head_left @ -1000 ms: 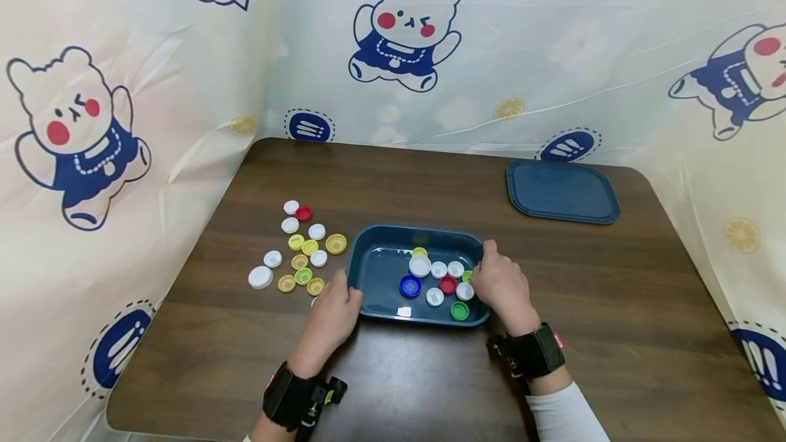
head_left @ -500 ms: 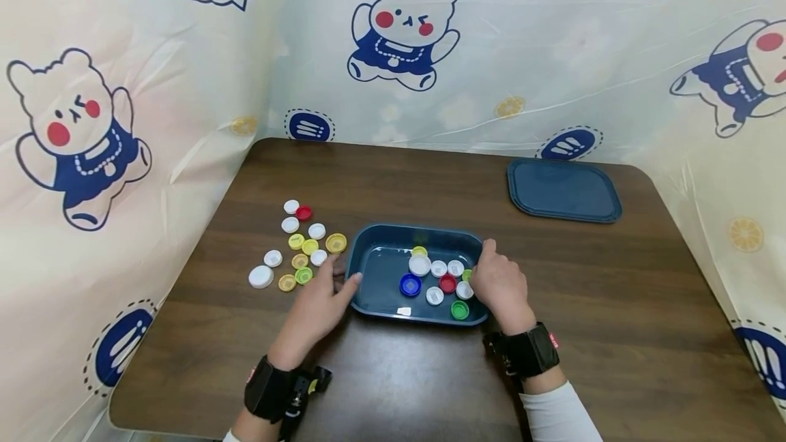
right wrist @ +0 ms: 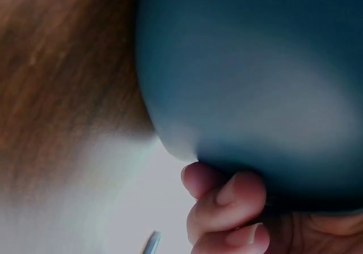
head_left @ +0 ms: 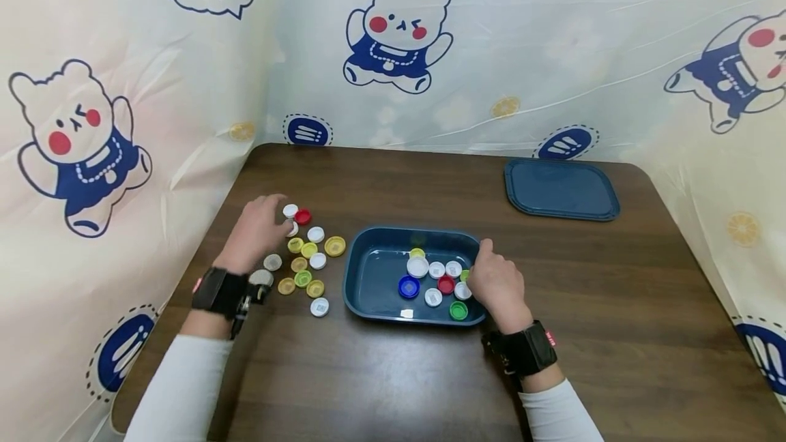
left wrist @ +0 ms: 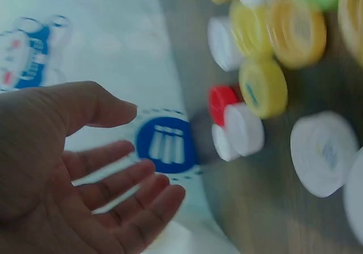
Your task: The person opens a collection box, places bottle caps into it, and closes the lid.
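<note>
My left hand [head_left: 254, 232] hovers with relaxed, spread fingers beside the far-left bottle caps, near a white cap [head_left: 290, 211] and a red cap [head_left: 302, 217]. In the left wrist view, nothing lies between its thumb and fingers. Yellow, orange, green and white caps, such as a yellow cap [head_left: 334, 246], are scattered just right of this hand. At the table's centre sits a blue tray [head_left: 376, 271] with several caps inside, among them a blue cap [head_left: 409, 286]. My right hand [head_left: 499, 285] grips the tray's right end, fingers curled at its wall in the right wrist view.
A flat dark-blue lid or tray [head_left: 561, 188] lies at the back right of the brown table [head_left: 393, 374]. Patterned curtains [head_left: 510, 33] enclose the back and sides. One white cap [head_left: 319, 307] lies nearest the front of the loose group.
My left hand has let go of the tray's left end and moved left and away from me, over to the far-left caps. The right hand keeps its hold on the tray.
</note>
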Demonstrator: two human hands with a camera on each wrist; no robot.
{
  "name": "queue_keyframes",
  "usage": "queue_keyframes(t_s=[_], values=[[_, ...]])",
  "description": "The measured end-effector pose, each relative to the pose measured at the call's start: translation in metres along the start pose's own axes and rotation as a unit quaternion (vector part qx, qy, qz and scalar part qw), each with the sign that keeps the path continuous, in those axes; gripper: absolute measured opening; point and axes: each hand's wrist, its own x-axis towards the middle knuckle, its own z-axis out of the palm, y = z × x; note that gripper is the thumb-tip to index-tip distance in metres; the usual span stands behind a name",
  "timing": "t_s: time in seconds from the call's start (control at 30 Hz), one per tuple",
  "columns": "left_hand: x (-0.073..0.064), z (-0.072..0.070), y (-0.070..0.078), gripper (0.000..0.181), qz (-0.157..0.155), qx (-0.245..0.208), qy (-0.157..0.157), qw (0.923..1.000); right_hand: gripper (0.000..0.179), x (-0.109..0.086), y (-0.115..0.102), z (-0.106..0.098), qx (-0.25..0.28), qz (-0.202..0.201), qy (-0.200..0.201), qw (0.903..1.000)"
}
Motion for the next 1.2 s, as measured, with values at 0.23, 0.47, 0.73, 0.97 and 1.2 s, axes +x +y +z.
queue_keyframes(t_s=[0.23, 0.47, 0.73, 0.97, 1.2], values=[[0.056, 0.004, -0.019, 0.047, -0.009, 0.061, -0.075, 0.9953, 0.043, -0.001, -0.001, 0.001, 0.003, 0.010, -0.004, 0.9999], [0.078, 0.014, -0.027, 0.047, -0.060, 0.068, -0.128, 0.9876, 0.043, 0.000, -0.001, 0.003, 0.001, 0.018, -0.007, 0.9998], [0.081, 0.015, -0.021, 0.047, -0.070, 0.083, -0.113, 0.9877, 0.041, 0.001, -0.001, 0.002, 0.000, 0.021, -0.006, 0.9998], [0.083, 0.020, -0.021, 0.037, -0.065, 0.093, -0.098, 0.9887, 0.042, 0.001, -0.001, 0.002, 0.000, 0.026, -0.017, 0.9995], [0.085, 0.021, -0.022, 0.024, -0.051, 0.095, -0.084, 0.9907, 0.039, 0.002, 0.000, 0.001, 0.000, 0.018, -0.011, 0.9998]])
